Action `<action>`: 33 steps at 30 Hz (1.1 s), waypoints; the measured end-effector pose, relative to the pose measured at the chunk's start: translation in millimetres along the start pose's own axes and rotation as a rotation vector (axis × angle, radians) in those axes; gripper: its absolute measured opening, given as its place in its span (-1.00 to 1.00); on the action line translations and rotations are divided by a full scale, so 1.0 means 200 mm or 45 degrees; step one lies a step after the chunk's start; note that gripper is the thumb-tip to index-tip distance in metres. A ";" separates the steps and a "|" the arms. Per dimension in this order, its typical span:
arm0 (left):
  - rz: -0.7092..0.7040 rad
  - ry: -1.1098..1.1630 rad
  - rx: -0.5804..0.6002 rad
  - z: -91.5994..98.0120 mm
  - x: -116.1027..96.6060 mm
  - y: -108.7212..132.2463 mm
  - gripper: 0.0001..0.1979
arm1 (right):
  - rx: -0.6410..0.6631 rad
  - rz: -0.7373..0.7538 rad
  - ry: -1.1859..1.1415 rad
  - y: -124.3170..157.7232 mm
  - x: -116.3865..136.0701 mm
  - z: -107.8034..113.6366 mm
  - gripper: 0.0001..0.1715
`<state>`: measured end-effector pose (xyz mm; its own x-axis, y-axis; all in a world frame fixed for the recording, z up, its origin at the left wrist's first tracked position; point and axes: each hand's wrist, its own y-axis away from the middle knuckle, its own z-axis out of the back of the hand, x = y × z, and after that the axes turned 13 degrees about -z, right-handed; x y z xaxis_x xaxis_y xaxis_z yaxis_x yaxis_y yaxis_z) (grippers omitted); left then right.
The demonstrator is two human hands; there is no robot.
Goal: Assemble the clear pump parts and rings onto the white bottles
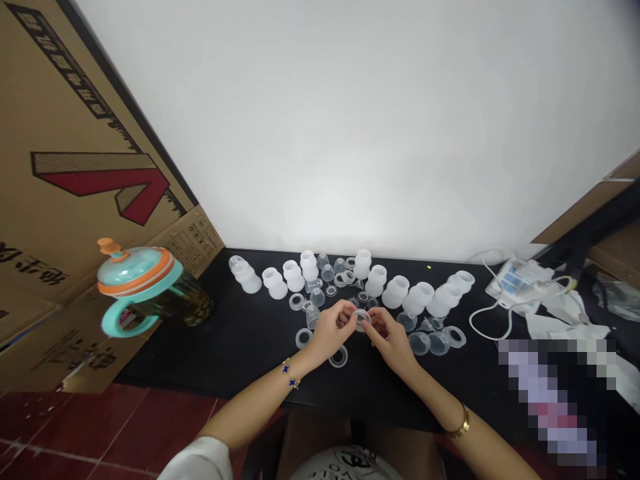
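A translucent bottle collar ring [362, 319] is pinched between both my hands, just above the black table. My left hand [334, 328] grips its left rim with thumb and fingers. On the opposite side my right hand [390, 337] closes on the right rim. Below my hands lies another clear ring [339, 357], with a similar ring [303, 338] beside my left wrist. White bottle bodies [395, 292] stand in an arc behind my hands. Among them are small clear domed caps [317, 297] and more rings. Clear domes [439, 343] rest right of my right hand.
A large jug [150, 287] with a turquoise handle and orange-trimmed lid stands at the left. Cardboard boxes [75, 200] lean behind it. At the right lie a white cable [490, 327], a white power strip [515, 283] and crumpled paper. A white wall rises behind the black table [240, 347].
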<state>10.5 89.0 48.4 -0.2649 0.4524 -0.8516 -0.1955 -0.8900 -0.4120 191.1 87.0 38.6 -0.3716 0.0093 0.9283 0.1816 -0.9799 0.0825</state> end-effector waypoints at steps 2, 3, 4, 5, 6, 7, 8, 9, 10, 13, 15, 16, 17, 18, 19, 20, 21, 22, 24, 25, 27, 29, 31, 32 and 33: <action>0.008 0.009 0.010 0.00 0.00 0.00 -0.88 | 0.003 0.006 -0.002 0.00 0.00 0.00 -0.65; 0.011 0.013 0.013 0.00 0.00 0.00 -0.89 | 0.007 0.009 -0.005 0.00 0.00 0.00 -0.66; 0.011 0.017 0.015 0.00 0.00 0.00 -0.89 | 0.011 0.011 -0.009 0.00 0.00 0.00 -0.66; 0.011 0.021 0.016 0.00 0.00 0.00 -0.90 | 0.015 0.013 -0.013 0.00 -0.01 0.00 -0.66; 0.011 0.023 0.016 0.00 0.00 0.00 -0.90 | 0.018 0.014 -0.015 0.00 -0.01 0.00 -0.67; 0.012 0.023 0.014 0.00 0.00 0.00 -0.91 | 0.019 0.013 -0.016 0.00 -0.01 0.00 -0.67; 0.013 0.022 0.013 0.00 0.00 0.00 -0.92 | 0.020 0.012 -0.014 0.00 -0.01 0.00 -0.67; 0.016 0.020 0.015 0.00 0.00 0.00 -0.92 | 0.022 0.011 -0.011 0.00 -0.01 0.00 -0.67; 0.017 0.018 0.014 0.00 0.00 0.00 -0.93 | 0.024 0.011 -0.008 0.00 -0.01 0.00 -0.68; 0.018 0.008 0.006 0.00 0.00 0.00 -0.94 | 0.022 0.014 0.002 0.00 -0.01 0.00 -0.69; 0.020 -0.007 0.004 0.00 0.00 -0.01 -0.95 | 0.015 0.020 0.009 0.00 -0.01 0.00 -0.69; 0.018 -0.021 0.006 0.00 0.00 -0.01 -0.95 | 0.010 0.025 0.016 0.00 0.00 0.00 -0.69; 0.013 -0.040 0.007 0.00 -0.01 -0.01 -0.95 | 0.004 0.030 0.026 0.00 0.00 0.00 -0.69; 0.001 -0.065 0.006 0.00 -0.01 0.00 -0.95 | -0.005 0.035 0.038 0.00 0.00 0.00 -0.69; -0.018 -0.096 0.008 0.00 -0.01 0.00 -0.96 | -0.015 0.039 0.050 0.00 0.01 0.00 -0.68; -0.042 -0.134 0.012 0.00 -0.01 0.00 -0.96 | -0.023 0.043 0.060 0.00 0.01 0.00 -0.68; -0.069 -0.174 0.015 0.00 -0.01 0.01 -0.96 | -0.025 0.047 0.069 0.00 0.01 0.00 -0.68; -0.096 -0.211 0.022 0.00 -0.01 0.01 -0.96 | -0.022 0.050 0.074 0.00 0.00 0.00 -0.68; -0.139 -0.263 0.037 0.00 -0.01 0.02 -0.93 | -0.009 0.059 0.083 0.00 0.00 0.00 -0.67; -0.154 -0.274 0.045 0.00 -0.01 0.02 -0.92 | -0.002 0.062 0.088 0.00 -0.01 0.00 -0.67; -0.175 -0.277 0.063 0.00 -0.02 0.02 -0.88 | -0.003 0.066 0.095 0.00 -0.02 0.00 -0.67; -0.197 -0.282 0.073 0.01 -0.02 0.02 -0.86 | -0.007 0.072 0.097 -0.01 -0.02 0.00 -0.67; -0.221 -0.291 0.081 0.01 -0.02 0.01 -0.84 | -0.011 0.084 0.092 -0.01 -0.03 0.00 -0.68; -0.233 -0.294 0.084 0.01 -0.02 0.01 -0.83 | -0.014 0.092 0.088 -0.02 -0.03 0.00 -0.68; -0.245 -0.296 0.089 0.01 -0.02 0.01 -0.82 | -0.019 0.097 0.085 -0.02 -0.02 0.00 -0.68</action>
<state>9.1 84.8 52.2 -0.4243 0.6201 -0.6599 -0.3253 -0.7845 -0.5280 191.4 89.8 33.6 -0.4174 -0.0784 0.9053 0.1981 -0.9802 0.0065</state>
